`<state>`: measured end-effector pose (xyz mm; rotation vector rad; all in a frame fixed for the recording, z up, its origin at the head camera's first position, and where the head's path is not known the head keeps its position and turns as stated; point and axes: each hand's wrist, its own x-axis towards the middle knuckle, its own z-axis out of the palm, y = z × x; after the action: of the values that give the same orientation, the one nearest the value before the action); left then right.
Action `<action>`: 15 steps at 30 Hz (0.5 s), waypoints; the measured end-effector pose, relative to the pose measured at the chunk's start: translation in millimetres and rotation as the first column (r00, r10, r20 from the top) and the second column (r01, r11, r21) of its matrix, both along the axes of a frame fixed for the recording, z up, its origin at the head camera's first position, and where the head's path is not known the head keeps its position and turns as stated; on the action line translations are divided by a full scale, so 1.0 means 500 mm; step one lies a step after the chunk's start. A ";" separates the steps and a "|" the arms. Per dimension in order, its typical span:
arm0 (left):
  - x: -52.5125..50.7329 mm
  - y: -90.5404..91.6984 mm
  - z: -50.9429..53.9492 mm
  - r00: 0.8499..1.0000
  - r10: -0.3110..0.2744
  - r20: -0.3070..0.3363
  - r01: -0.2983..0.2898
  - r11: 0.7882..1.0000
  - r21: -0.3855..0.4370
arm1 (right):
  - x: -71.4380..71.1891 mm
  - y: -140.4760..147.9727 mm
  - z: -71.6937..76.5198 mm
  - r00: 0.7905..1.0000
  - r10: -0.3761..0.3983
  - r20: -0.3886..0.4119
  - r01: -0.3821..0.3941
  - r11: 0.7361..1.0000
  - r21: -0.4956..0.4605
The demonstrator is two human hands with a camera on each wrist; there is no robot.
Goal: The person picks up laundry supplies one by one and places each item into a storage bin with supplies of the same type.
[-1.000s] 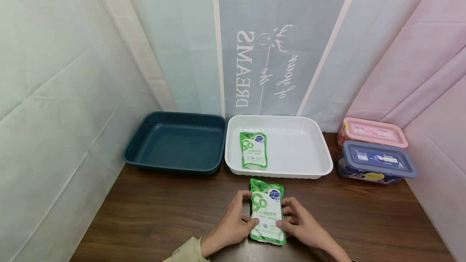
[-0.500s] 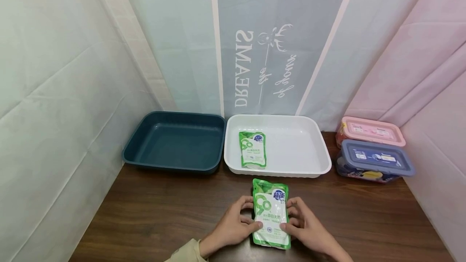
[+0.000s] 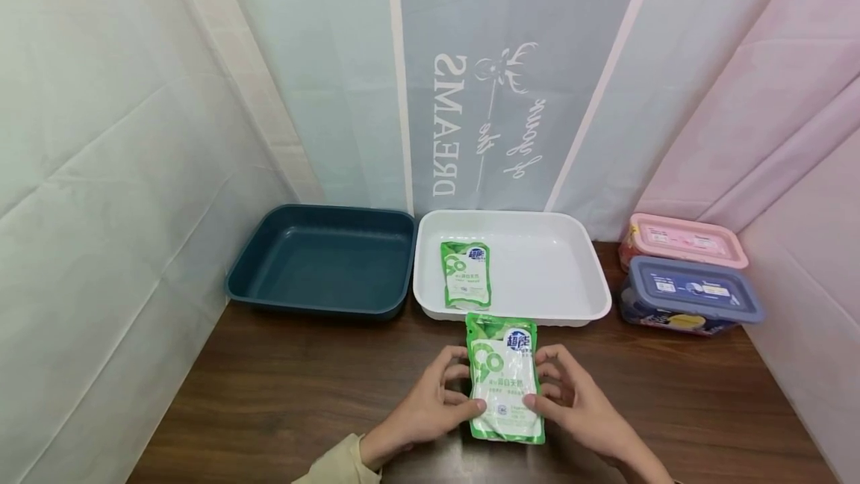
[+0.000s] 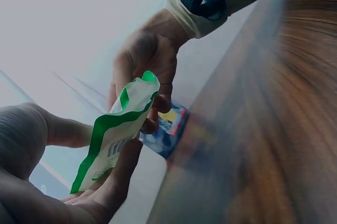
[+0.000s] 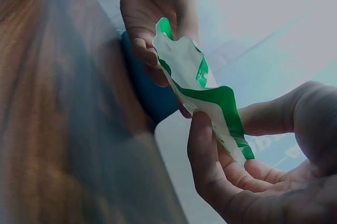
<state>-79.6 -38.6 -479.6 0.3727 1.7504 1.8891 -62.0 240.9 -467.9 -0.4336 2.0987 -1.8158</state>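
Note:
Both hands hold a green-and-white refill pouch (image 3: 504,387) above the table, printed side up. My left hand (image 3: 433,402) pinches its left edge, thumb on the front and fingers behind. On the other edge, my right hand (image 3: 578,405) grips the same way. In the left wrist view the pouch (image 4: 118,134) appears edge-on, with a barcode on its back; the right wrist view shows its bottom end (image 5: 184,68) crinkled. A matching pouch (image 3: 466,278) lies at the left inside a white tray (image 3: 544,267), just beyond the held one.
Left of the white tray stands a dark teal tray (image 3: 329,267). A pink-lidded box (image 3: 688,239) and a blue-lidded box (image 3: 695,293) stand at the right. Fabric curtains (image 3: 336,81) enclose the back and sides of the wooden table (image 3: 289,394).
The held pouch has shifted slightly right, then forward and up, so its top now overlaps the white tray's front rim in the head view. Both hands moved with it, keeping their grip.

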 end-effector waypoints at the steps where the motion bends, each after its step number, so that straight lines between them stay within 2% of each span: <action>1: -0.002 0.002 0.005 1.000 -0.002 -0.012 0.002 1.000 0.004 | -0.003 0.001 0.005 1.000 -0.007 0.005 0.007 1.000 0.010; 9: -0.026 0.016 0.027 0.994 -0.037 -0.099 0.041 0.999 0.034 | -0.030 0.013 0.036 0.999 -0.034 -0.038 0.035 0.999 0.028; 15: -0.045 0.024 0.048 0.987 -0.019 -0.161 0.025 0.999 0.035 | -0.055 0.014 0.053 0.993 -0.021 -0.115 0.026 0.999 0.036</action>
<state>-102.2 -26.7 -455.6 0.5701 1.8075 1.9244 -89.6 247.7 -441.4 -0.5174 2.2195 -1.8007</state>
